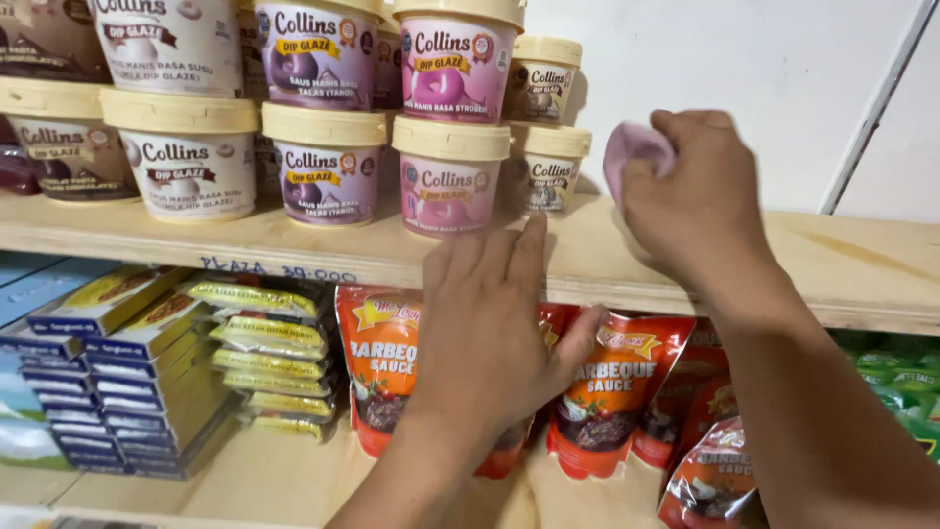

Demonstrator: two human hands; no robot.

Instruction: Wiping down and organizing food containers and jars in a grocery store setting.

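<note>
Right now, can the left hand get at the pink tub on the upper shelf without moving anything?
Probably yes: the left hand lies with fingertips just below the pink tub, which stands at the front of the wooden shelf, nothing between.

Two bare forearms come into the head view from the bottom edge, each ending in a bare hand. No sleeve or cuff shows on either arm, which stays uncovered as far as the picture's edge. Left hand [490, 323]: no glove, no ring on the fingers that show, no watch or band at the wrist; four fingers and the thumb in sight, back of the hand toward the camera. Right hand [700, 201]: likewise ungloved, wrist bare, no bracelet or strap; knuckles and back of the hand in sight, fingertips hidden from view. Nails too blurred to judge.
</note>
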